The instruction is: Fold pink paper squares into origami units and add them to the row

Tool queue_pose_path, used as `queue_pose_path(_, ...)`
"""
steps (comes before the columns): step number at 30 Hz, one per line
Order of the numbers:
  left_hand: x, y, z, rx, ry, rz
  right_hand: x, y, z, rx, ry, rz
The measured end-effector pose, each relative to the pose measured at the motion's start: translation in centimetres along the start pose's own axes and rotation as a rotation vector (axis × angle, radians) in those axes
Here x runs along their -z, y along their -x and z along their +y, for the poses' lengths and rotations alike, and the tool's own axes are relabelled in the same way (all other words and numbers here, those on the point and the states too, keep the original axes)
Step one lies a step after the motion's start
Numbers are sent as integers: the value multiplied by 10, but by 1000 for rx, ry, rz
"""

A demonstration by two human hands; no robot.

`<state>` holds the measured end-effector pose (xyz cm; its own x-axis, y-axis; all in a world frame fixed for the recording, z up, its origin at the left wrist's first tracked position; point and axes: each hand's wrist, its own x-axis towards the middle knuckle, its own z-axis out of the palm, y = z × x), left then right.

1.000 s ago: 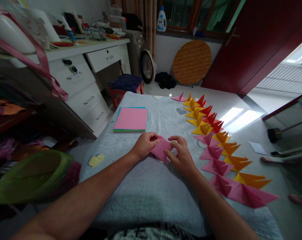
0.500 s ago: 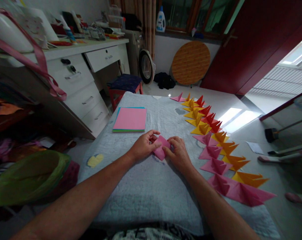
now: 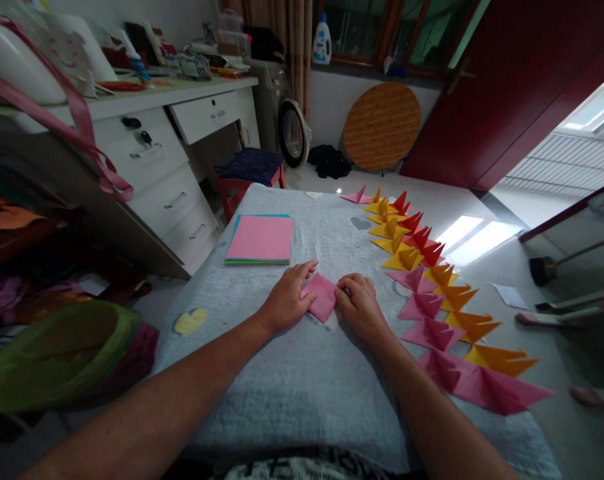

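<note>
A small pink folded paper (image 3: 322,298), diamond-shaped from my side, is between my hands just above or on the cloth. My left hand (image 3: 288,298) grips its left corner, the thumb lying over the front and the fingers behind. At the right corner my right hand (image 3: 361,303) pinches the edge between thumb and curled fingers. Beyond my left hand lies a stack of square coloured paper (image 3: 261,239), pink on top with blue and green edges showing. To the right stand rows of folded paper cranes, among them pink cranes (image 3: 432,331), yellow cranes (image 3: 389,230) and red cranes (image 3: 419,237).
A pale blue patterned cloth (image 3: 282,400) covers the table. On the left are a white desk (image 3: 157,167) and a bin with a green liner (image 3: 57,353). Behind the table stand a stool (image 3: 249,170) and a washing machine with its door open (image 3: 293,133).
My thumbs have drawn back from the middle of the pink paper toward its side corners, so more of its face shows. The stack and the cranes stay in place.
</note>
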<state>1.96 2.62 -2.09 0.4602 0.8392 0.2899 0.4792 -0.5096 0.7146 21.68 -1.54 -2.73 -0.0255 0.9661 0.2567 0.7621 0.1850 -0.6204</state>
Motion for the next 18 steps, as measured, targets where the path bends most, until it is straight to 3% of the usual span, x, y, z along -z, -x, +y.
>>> queue_pose_path(4, 5, 8, 14, -169, -310, 16, -4, 1, -3, -28, 51, 31)
queue_pose_path(9, 2, 23, 41, -280, -565, -222, -6, 3, -6, -53, 124, 57)
queue_pose_path(14, -16, 40, 42, -233, -659, -336, -7, 2, -8, -72, 146, 64)
queue_pose_path(18, -21, 49, 38, -113, -640, -443, -6, 2, -7, -73, 146, 60)
